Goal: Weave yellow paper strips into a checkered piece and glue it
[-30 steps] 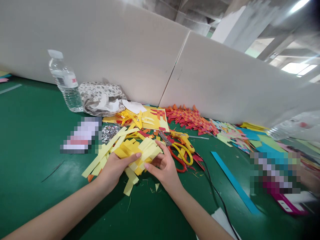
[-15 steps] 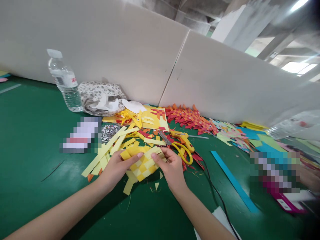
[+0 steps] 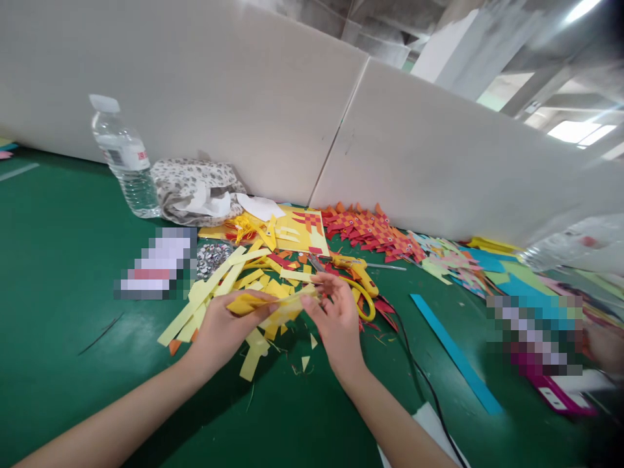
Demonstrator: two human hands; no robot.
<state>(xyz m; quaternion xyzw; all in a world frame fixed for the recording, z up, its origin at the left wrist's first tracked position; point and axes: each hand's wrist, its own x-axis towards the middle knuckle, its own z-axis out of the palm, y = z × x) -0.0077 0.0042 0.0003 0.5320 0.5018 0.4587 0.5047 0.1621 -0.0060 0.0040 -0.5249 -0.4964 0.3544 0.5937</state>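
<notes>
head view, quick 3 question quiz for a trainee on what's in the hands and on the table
1. True or false: the water bottle stands upright on the green table.
2. What do the left hand and right hand hold between them?
A a red card
B a woven yellow paper piece
C a grey cloth
3. Fill in: the long paper strip lying flat to the right of the hands is ___ in colour.

Key: 1 true; 2 B; 3 blue.
</notes>
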